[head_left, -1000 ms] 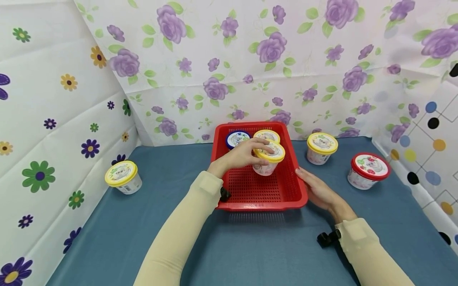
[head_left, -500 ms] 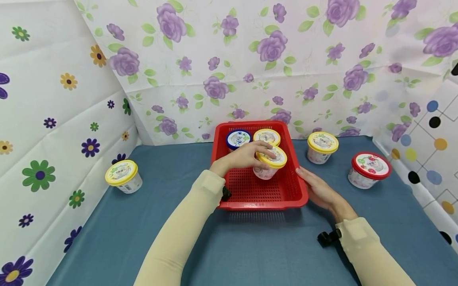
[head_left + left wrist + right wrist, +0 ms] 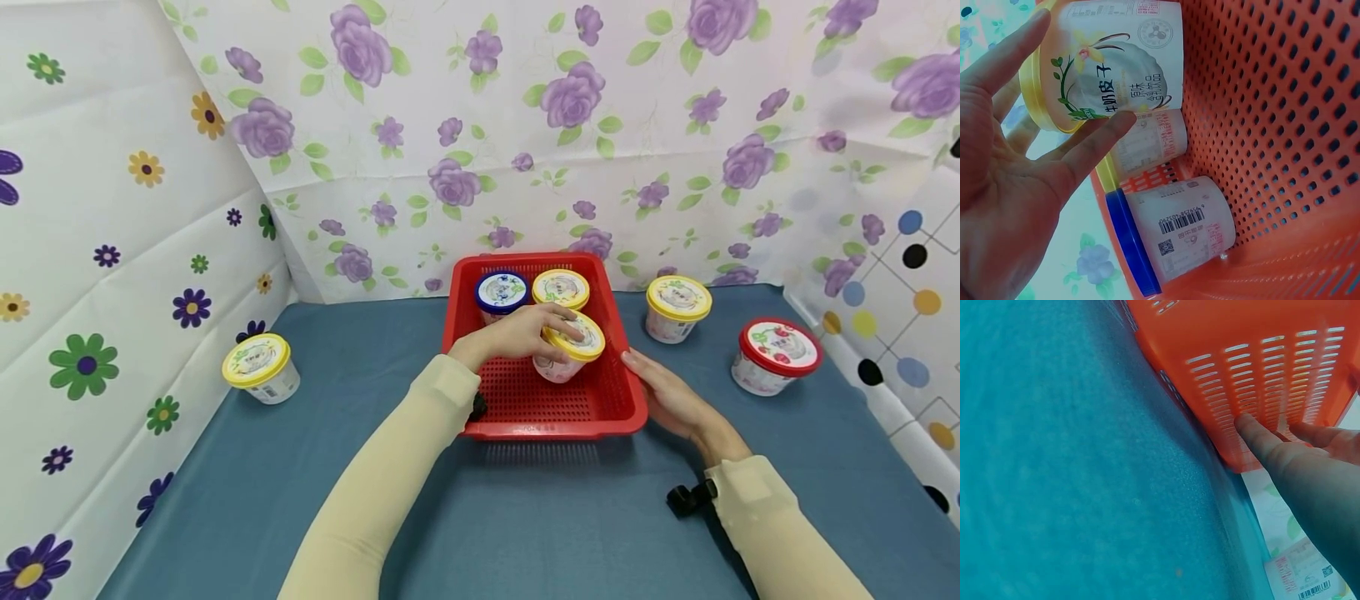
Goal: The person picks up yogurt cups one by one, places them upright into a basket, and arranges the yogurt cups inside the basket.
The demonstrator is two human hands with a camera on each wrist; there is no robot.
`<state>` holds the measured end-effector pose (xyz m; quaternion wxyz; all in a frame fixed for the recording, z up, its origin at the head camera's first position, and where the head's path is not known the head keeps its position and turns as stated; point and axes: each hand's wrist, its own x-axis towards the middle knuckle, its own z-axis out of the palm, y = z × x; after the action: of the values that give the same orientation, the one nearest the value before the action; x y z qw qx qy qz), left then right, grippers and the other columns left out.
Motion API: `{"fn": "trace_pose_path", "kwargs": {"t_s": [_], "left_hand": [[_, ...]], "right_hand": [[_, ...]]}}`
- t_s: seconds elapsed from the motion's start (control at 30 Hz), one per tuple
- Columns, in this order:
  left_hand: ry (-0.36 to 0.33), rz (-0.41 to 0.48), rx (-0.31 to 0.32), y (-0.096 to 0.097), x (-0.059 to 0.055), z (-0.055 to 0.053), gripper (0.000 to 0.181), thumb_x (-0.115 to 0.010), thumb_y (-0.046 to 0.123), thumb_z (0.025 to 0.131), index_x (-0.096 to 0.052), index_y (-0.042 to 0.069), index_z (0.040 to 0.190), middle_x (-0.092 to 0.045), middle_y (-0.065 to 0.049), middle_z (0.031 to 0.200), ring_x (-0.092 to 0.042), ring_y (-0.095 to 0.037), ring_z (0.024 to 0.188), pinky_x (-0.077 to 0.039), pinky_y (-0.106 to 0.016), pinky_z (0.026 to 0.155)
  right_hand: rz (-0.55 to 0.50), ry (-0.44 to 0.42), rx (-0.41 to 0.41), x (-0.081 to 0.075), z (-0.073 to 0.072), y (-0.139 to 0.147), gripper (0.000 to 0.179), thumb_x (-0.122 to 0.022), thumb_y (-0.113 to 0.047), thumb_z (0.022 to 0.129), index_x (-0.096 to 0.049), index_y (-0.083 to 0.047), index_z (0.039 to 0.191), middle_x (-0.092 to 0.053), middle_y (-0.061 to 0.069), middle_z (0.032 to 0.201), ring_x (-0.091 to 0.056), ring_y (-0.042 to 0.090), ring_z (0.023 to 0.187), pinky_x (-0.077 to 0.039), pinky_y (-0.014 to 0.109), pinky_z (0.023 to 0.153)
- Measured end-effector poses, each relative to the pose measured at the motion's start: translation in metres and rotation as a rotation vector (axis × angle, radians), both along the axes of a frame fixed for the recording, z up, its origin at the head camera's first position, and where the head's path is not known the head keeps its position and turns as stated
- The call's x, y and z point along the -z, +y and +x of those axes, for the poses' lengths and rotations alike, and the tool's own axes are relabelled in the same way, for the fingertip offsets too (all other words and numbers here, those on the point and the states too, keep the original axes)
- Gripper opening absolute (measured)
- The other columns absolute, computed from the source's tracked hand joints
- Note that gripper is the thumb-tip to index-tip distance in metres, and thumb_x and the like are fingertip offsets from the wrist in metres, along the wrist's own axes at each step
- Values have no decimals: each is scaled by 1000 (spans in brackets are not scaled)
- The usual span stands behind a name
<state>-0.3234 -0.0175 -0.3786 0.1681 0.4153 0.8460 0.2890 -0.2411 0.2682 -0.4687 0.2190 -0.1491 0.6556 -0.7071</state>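
In the head view my left hand (image 3: 517,333) grips a white tub with a yellow lid (image 3: 558,368) inside the red plastic basket (image 3: 551,430). The left wrist view shows the thumb and fingers spread around that tub's lid and side (image 3: 1122,56). Behind it in the basket stand a blue-lidded tub (image 3: 502,290) and another yellow-lidded tub (image 3: 561,287). My right hand (image 3: 675,404) touches the basket's right side from outside. Straight fingers (image 3: 1260,437) rest against its slotted wall in the right wrist view.
Right of the basket stand a yellow-lidded tub (image 3: 678,310) and a red-lidded tub (image 3: 777,358). Far to the left is one more yellow-lidded tub (image 3: 261,368). Blue cloth (image 3: 540,525) covers the table, and flowered sheets (image 3: 450,117) hang behind and at the sides.
My left hand has shifted the yellow-lidded tub slightly toward me and to the right within the basket. The right hand stays at the basket's side.
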Motion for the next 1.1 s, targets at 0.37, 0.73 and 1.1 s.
{"fn": "trace_pose_path", "kwargs": {"t_s": [0.37,0.73,1.1], "left_hand": [[-26,-14,-31,-5,-1,1,42,-73,23,98,-70,20,139,-47,-3,159,-38,-22,148,-39,-44,118],[-39,-47,-132,-11,-3,6,42,-76,24,96,-71,25,138,-47,-1,159,-36,-22,151,-38,-45,119],[-69,-38,-49,-19,-1,5,41,-67,19,102,-67,22,143,-42,-6,160,-36,-26,150,-39,-46,118]], "right_hand": [[-7,1,-2,0,0,-1,60,-33,-39,115,-21,-7,164,-56,19,138,-67,14,106,-58,33,93],[-26,7,-6,2,-2,1,57,-32,-36,115,-22,-6,163,-57,19,136,-67,16,106,-58,34,92],[-42,23,-22,1,-1,1,57,-31,-35,116,-20,-4,163,-57,20,137,-67,16,107,-58,33,93]]}}
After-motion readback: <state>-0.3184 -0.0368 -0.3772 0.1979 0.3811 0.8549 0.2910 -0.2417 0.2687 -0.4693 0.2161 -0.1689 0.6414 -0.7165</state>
